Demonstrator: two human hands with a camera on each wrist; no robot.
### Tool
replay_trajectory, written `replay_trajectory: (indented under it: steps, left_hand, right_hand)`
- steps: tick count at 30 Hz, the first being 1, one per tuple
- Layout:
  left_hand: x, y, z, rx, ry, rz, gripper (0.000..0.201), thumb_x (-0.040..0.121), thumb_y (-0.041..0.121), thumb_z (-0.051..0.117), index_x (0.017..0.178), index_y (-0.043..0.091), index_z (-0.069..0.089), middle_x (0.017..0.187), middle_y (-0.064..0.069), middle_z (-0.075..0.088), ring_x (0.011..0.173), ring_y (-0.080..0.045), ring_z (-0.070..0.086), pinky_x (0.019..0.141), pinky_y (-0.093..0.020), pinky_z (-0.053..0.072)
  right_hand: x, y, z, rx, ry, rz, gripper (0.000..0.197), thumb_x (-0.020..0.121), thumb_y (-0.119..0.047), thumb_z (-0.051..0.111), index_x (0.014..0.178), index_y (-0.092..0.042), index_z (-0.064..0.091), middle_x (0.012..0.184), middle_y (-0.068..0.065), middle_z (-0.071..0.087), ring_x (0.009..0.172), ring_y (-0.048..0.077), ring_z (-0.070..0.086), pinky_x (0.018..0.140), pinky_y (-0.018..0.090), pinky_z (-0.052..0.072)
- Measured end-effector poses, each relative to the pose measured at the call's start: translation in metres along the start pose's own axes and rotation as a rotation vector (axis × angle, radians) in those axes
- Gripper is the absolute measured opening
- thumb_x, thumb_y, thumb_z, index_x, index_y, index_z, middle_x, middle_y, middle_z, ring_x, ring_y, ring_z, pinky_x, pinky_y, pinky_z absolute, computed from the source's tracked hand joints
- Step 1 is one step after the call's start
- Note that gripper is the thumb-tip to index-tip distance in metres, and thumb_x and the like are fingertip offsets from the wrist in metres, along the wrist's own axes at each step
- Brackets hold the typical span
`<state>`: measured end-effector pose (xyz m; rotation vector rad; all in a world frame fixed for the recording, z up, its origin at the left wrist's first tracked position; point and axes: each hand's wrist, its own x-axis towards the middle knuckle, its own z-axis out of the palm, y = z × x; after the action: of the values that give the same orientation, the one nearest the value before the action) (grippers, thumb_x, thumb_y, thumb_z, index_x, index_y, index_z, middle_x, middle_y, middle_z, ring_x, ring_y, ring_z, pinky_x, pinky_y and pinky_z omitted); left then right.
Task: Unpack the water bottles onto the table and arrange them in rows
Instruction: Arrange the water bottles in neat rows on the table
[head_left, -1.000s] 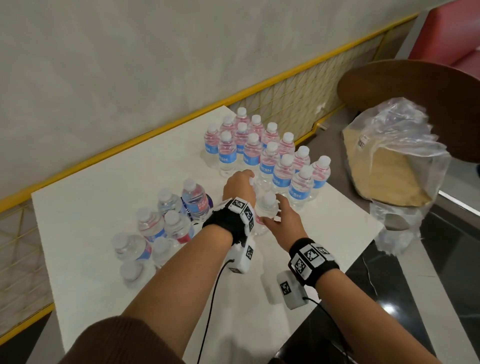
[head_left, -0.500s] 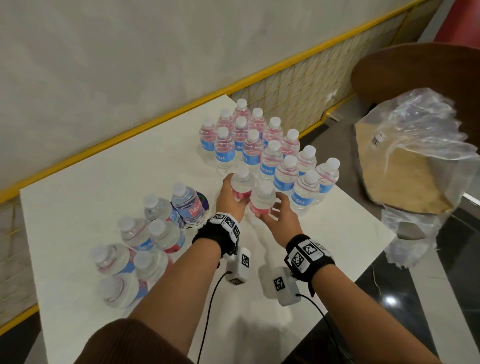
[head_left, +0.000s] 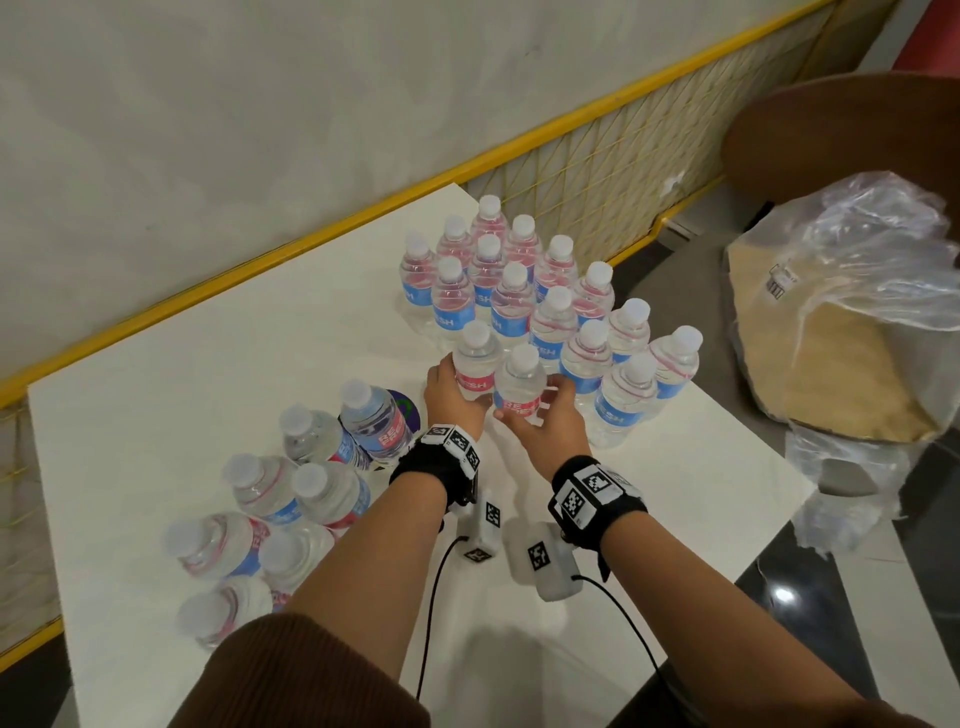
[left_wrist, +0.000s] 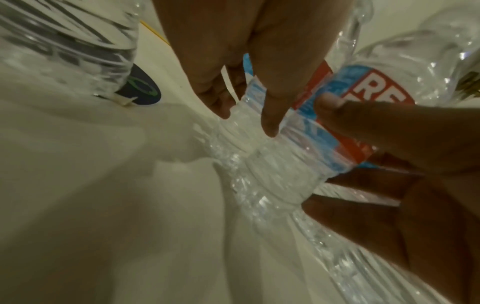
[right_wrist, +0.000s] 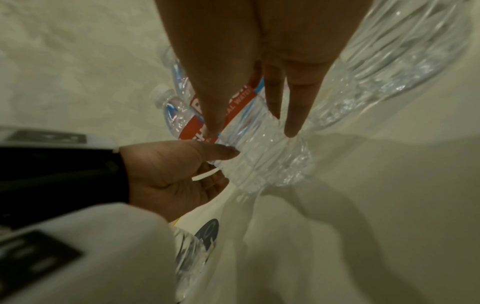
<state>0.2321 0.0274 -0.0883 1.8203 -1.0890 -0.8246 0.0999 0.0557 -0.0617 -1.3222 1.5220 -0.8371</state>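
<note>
White worktop (head_left: 156, 395), yellow rail behind. Left hand (head_left: 453, 397) and right hand (head_left: 545, 431) each wrapped round a bottle (head_left: 475, 366), (head_left: 519, 387) beside the rows (head_left: 524, 296). Could easily topple neighbours if shoved in.

bottle label (head_left: 519, 408) "REFRESH" (partly hidden)
</note>
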Motion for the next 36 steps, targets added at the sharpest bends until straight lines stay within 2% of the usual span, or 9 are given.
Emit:
replay_trajectory:
  steps: [2, 7, 9, 13, 18, 21, 26, 30, 36]
  left_hand:
    - [0.011, -0.014, 0.004, 0.004, 0.023, -0.019, 0.07, 0.054, 0.033, 0.083, 0.116, 0.015, 0.054, 0.112, -0.008, 0.062, 0.103, -0.026, 0.062, 0.089, -0.046, 0.053]
    - [-0.002, -0.007, 0.001, -0.061, -0.063, -0.101, 0.075, 0.076, -0.001, 0.068, 0.14, 0.013, 0.031, 0.133, -0.008, 0.053, 0.119, -0.024, 0.054, 0.102, -0.038, 0.045]
    - [-0.003, -0.012, 0.002, -0.064, -0.048, -0.108, 0.073, 0.075, 0.002, 0.071, 0.139, 0.012, 0.038, 0.134, -0.008, 0.054, 0.122, -0.025, 0.053, 0.105, -0.041, 0.043]
    - [0.006, -0.016, -0.001, 0.009, 0.052, -0.115, 0.069, 0.061, 0.014, 0.084, 0.122, 0.004, 0.052, 0.119, -0.014, 0.053, 0.111, -0.031, 0.056, 0.096, -0.046, 0.047]
    - [0.003, -0.028, 0.002, -0.04, 0.015, -0.064, 0.073, 0.067, 0.014, 0.072, 0.133, 0.007, 0.043, 0.131, -0.013, 0.049, 0.124, -0.029, 0.049, 0.105, -0.046, 0.041]
    - [-0.001, -0.044, 0.007, -0.081, 0.011, -0.044, 0.068, 0.074, 0.009, 0.061, 0.139, 0.011, 0.039, 0.137, -0.01, 0.048, 0.129, -0.025, 0.046, 0.108, -0.046, 0.04]
    - [0.009, -0.042, 0.005, -0.133, 0.036, -0.056, 0.059, 0.072, 0.005, 0.072, 0.126, 0.019, 0.051, 0.122, -0.004, 0.06, 0.112, -0.022, 0.059, 0.096, -0.042, 0.051]
    - [0.026, -0.066, 0.011, -0.021, 0.007, -0.006, 0.075, 0.064, 0.03, 0.078, 0.132, 0.032, 0.045, 0.123, 0.001, 0.06, 0.115, -0.017, 0.059, 0.093, -0.043, 0.053]
    - [0.013, -0.049, 0.002, -0.006, -0.009, -0.012, 0.064, 0.072, 0.017, 0.072, 0.132, 0.018, 0.049, 0.126, -0.008, 0.053, 0.117, -0.025, 0.053, 0.099, -0.043, 0.047]
  right_hand:
    - [0.003, 0.0, 0.0, -0.024, -0.015, -0.004, 0.062, 0.085, -0.027, 0.068, 0.133, -0.017, 0.032, 0.121, 0.0, 0.056, 0.115, 0.022, 0.056, 0.088, 0.025, 0.041]
    - [0.006, 0.005, 0.003, -0.028, -0.08, -0.087, 0.065, 0.095, -0.024, 0.053, 0.149, -0.025, 0.017, 0.148, -0.002, 0.038, 0.134, 0.014, 0.039, 0.11, 0.032, 0.034]
    - [0.004, 0.005, 0.006, 0.012, -0.048, -0.04, 0.07, 0.089, -0.029, 0.061, 0.146, -0.022, 0.022, 0.144, -0.002, 0.041, 0.128, 0.011, 0.042, 0.106, 0.03, 0.036]
    - [0.008, 0.005, 0.009, -0.027, 0.053, 0.078, 0.064, 0.079, -0.035, 0.073, 0.128, -0.015, 0.037, 0.132, 0.008, 0.053, 0.123, 0.023, 0.05, 0.097, 0.032, 0.042]
    - [0.009, 0.01, 0.008, -0.212, 0.029, 0.094, 0.039, 0.096, -0.033, 0.049, 0.13, -0.014, 0.047, 0.128, 0.013, 0.058, 0.117, 0.028, 0.055, 0.092, 0.029, 0.039]
    - [0.004, 0.011, 0.012, -0.187, -0.019, 0.109, 0.049, 0.095, -0.034, 0.051, 0.139, -0.017, 0.039, 0.134, 0.013, 0.053, 0.123, 0.026, 0.051, 0.098, 0.03, 0.038]
    - [0.01, 0.002, 0.026, -0.039, -0.027, -0.019, 0.082, 0.083, -0.038, 0.068, 0.147, -0.025, 0.019, 0.145, -0.004, 0.041, 0.128, 0.011, 0.041, 0.106, 0.032, 0.037]
    - [0.017, -0.001, 0.028, -0.092, 0.074, 0.082, 0.068, 0.08, -0.045, 0.069, 0.133, -0.021, 0.034, 0.13, 0.004, 0.054, 0.122, 0.02, 0.049, 0.095, 0.032, 0.042]
    - [0.015, 0.006, 0.02, -0.193, 0.032, -0.043, 0.054, 0.09, -0.034, 0.059, 0.138, -0.02, 0.04, 0.129, 0.008, 0.051, 0.109, 0.021, 0.054, 0.086, 0.024, 0.038]
